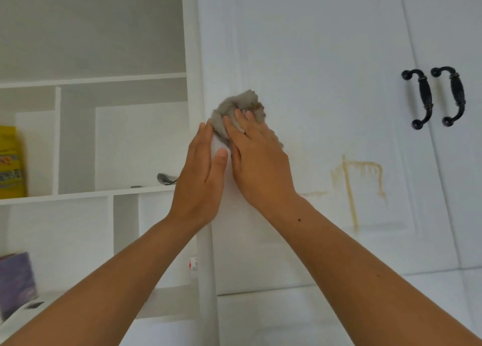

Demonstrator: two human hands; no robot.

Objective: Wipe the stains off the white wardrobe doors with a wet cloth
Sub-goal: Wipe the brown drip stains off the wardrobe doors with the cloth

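A crumpled grey cloth (241,105) is pressed against the left part of a white wardrobe door (313,59). My right hand (257,160) lies flat over the cloth and holds it to the door. My left hand (200,178) rests against the door's left edge, its fingers straight and touching the cloth's lower left side. Yellow-brown stains (357,178) run in drips across the door panel to the right of my hands, apart from the cloth.
Two black handles (421,98) (452,95) sit at the right, where this door meets the neighbouring one. White open shelving (91,192) stands at the left, holding a yellow package (10,163), a small grey item (165,178) and a purple box (17,280).
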